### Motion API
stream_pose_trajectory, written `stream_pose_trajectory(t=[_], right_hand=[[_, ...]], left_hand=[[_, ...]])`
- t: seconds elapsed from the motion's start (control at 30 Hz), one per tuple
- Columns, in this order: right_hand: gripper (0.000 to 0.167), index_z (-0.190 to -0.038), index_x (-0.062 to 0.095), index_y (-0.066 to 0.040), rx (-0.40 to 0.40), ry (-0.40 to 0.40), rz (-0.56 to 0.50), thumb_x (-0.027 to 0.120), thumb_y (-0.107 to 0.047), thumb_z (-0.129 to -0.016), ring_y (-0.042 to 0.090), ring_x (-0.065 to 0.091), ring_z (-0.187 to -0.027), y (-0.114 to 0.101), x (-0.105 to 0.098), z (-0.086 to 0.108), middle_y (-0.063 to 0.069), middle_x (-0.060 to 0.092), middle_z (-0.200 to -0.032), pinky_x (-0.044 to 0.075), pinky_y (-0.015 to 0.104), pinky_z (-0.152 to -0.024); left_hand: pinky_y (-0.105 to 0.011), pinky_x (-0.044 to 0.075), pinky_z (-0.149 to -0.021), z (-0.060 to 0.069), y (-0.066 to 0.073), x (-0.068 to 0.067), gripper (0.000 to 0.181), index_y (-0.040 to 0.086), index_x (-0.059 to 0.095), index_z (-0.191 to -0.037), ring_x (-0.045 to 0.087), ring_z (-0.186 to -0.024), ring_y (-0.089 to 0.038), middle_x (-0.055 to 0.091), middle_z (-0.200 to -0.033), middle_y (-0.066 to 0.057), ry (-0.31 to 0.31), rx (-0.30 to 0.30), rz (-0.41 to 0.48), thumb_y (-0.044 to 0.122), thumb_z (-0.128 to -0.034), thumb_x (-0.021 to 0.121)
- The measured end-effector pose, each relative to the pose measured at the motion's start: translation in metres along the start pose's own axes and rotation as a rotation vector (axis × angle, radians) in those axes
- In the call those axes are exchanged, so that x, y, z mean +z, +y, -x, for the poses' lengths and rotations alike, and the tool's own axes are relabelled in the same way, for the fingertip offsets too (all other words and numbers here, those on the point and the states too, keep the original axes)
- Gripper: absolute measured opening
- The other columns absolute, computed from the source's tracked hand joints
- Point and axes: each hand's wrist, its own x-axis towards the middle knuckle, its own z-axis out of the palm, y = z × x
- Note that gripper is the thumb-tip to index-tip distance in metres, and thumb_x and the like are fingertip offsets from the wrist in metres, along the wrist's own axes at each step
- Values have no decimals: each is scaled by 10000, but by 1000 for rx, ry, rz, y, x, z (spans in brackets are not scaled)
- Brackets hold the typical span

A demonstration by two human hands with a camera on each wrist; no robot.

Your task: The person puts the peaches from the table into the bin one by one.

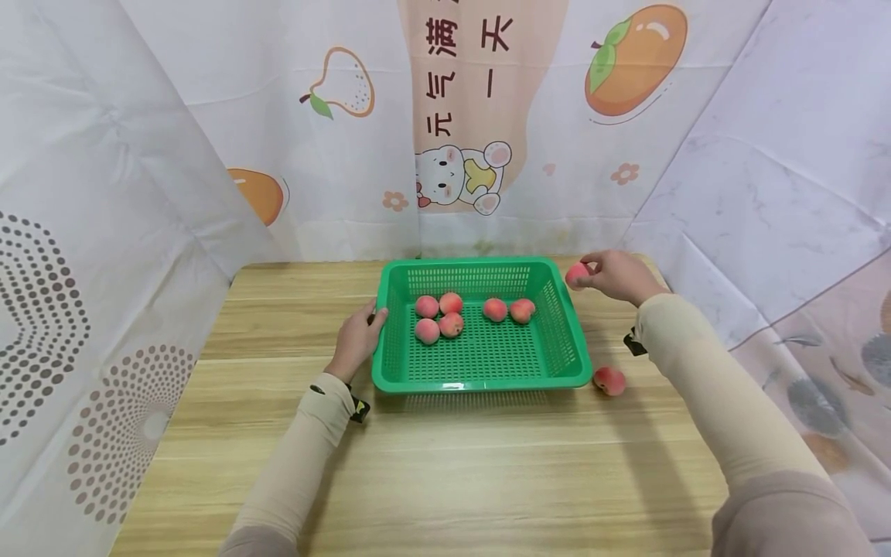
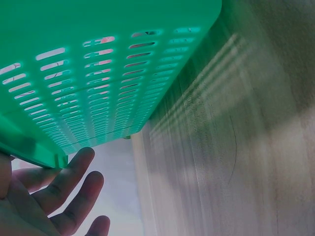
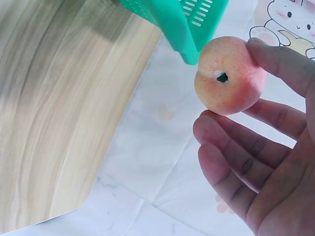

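Observation:
A green plastic basket [image 1: 480, 384] with slotted walls stands on the table, several peaches [image 1: 451, 325] lying on its floor. My left hand [image 1: 356, 340] holds the basket's left rim, thumb on top and fingers [image 2: 74, 172] beneath the edge. Just beyond the right rim, my right hand [image 1: 619, 276] pinches a peach [image 3: 229, 76] between thumb and fingertips, above the table. The small dark hollow of that peach faces the right wrist camera. Another peach [image 1: 609, 381] lies on the table beside the basket's front right corner.
The wood-grain table [image 1: 487, 480] extends in front of the basket and to both sides. Behind it hangs a printed curtain [image 1: 334, 224] with fruit and a cartoon figure; more patterned cloth hangs at the left and right.

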Motion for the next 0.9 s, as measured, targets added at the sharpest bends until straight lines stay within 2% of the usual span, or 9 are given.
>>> stream_pose_trajectory(t=[0.23, 0.5, 0.73, 0.9], right_hand=[[584, -1296, 594, -6, 11, 3, -12, 707, -389, -870, 335, 611, -904, -7, 1, -3, 244, 660, -1107, 492, 506, -783], [565, -1299, 595, 1, 1, 15, -22, 698, -366, -882, 310, 607, -878, -13, 3, -4, 239, 669, -1102, 496, 493, -784], [559, -1279, 616, -15, -11, 19, -25, 720, -371, -860, 287, 603, -838, -17, 8, -7, 220, 684, -1047, 495, 460, -735], [538, -1268, 627, -26, -17, 17, -34, 723, -361, -858, 289, 605, -858, -20, 11, -8, 211, 690, -1052, 496, 470, -762]], left_hand=[[-485, 486, -893, -1, -2, 0, 547, 163, 360, -1516, 647, -1008, -320, 645, -1260, -173, 8, 9, 8, 439, -1044, 369], [-495, 483, -906, -2, -1, 0, 543, 177, 369, -1513, 642, -1043, -331, 647, -1257, -168, 6, 2, 1, 448, -1042, 366], [-491, 482, -912, -2, -2, 0, 548, 174, 356, -1519, 639, -1041, -324, 639, -1273, -167, -2, 3, 1, 448, -1044, 364], [-485, 482, -907, -2, -2, 1, 552, 171, 346, -1522, 636, -1034, -318, 629, -1292, -164, -6, 1, 4, 446, -1045, 363]])
